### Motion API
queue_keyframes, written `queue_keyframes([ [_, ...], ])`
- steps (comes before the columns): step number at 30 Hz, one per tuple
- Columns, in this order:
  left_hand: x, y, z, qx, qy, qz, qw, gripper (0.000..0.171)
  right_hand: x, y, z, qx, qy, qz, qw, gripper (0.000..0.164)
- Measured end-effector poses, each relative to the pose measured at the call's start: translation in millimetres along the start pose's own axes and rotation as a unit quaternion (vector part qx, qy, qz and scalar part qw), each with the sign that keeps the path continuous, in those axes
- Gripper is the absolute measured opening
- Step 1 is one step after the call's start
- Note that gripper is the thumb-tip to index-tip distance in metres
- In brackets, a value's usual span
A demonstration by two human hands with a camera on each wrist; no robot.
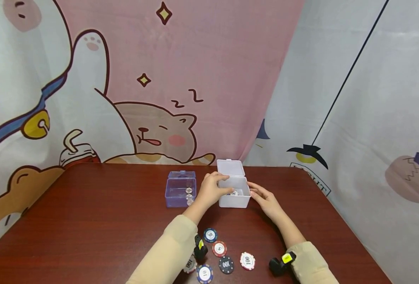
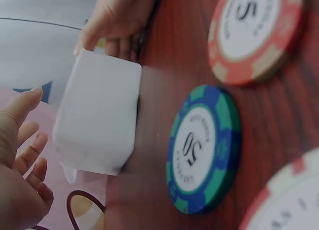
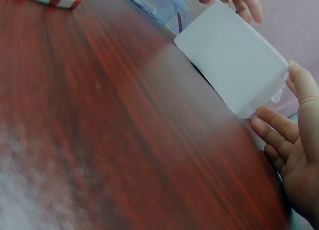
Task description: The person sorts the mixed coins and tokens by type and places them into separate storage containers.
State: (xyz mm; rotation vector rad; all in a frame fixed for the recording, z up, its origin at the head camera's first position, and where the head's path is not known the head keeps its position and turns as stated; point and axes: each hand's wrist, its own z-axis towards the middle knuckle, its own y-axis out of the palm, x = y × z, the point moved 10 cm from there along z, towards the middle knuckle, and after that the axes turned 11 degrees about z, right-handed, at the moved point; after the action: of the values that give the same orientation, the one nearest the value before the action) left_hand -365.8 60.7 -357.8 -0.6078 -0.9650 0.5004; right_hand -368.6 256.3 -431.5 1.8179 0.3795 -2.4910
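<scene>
My left hand [image 1: 211, 190] reaches over the left side of a white plastic box [image 1: 233, 202], fingers and thumb apart, nothing visible between them. The box's lid [image 1: 231, 167] is tipped back, and part of a poker chip marked 100 [image 1: 234, 193] shows inside. Against the box's right wall rests my right hand [image 1: 267, 201], its thumb at the rim and its fingers along the side. In the right wrist view those fingers [image 3: 274, 125] lie loosely extended by the box's lower corner.
A translucent blue box [image 1: 176, 201] with its lid raised stands left of the white one, silver coins [image 1: 189, 196] inside. Nearer lie several chips, among them a blue-green 50 [image 1: 210, 235], a red 5 [image 1: 219, 249], a black 100 [image 1: 226, 265] and a white 100 [image 1: 247, 261].
</scene>
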Motion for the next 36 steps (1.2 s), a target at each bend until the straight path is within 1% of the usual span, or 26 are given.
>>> queue_keyframes([
  [6,6.7,-8.9,-10.7,-0.011,0.011,-0.058,0.9982,0.048,-0.2,-0.2,-0.5,0.0,0.007,-0.002,1.0,0.043],
  [11,12.9,-17.1,-23.3,-0.018,0.026,-0.093,0.9952,0.049,-1.2,0.8,-0.4,-0.003,-0.002,0.007,1.0,0.042],
  [15,16.8,-22.2,-33.7,-0.023,0.043,-0.11,0.9927,0.047,-0.2,0.7,-0.1,-0.002,-0.002,0.014,1.0,0.042],
  [19,17.3,-25.6,-42.7,-0.034,0.052,-0.111,0.9918,0.045,-1.1,1.4,0.4,-0.005,-0.003,0.02,1.0,0.042],
  [23,14.4,-25.1,-51.0,-0.058,0.051,-0.12,0.9898,0.046,-15.2,7.1,-2.3,-0.011,0.001,0.019,1.0,0.042],
  [24,13.3,-24.6,-52.9,-0.064,0.05,-0.122,0.9892,0.046,-15.3,7.1,-2.5,-0.012,-0.001,0.018,1.0,0.042],
  [26,11.5,-23.9,-57.4,-0.074,0.052,-0.121,0.9885,0.046,-13.8,6.7,-2.2,-0.009,0.0,0.015,1.0,0.042],
  [30,10.1,-23.5,-68.1,-0.091,0.066,-0.107,0.9879,0.045,0.3,1.6,0.8,-0.005,-0.009,0.011,1.0,0.042],
  [32,9.2,-22.9,-73.5,-0.1,0.072,-0.101,0.9872,0.045,1.1,1.1,1.1,-0.005,-0.008,0.011,1.0,0.042],
  [36,6.1,-21.2,-82.0,-0.124,0.074,-0.09,0.9855,0.046,1.6,0.0,0.5,-0.001,-0.001,0.009,1.0,0.043],
])
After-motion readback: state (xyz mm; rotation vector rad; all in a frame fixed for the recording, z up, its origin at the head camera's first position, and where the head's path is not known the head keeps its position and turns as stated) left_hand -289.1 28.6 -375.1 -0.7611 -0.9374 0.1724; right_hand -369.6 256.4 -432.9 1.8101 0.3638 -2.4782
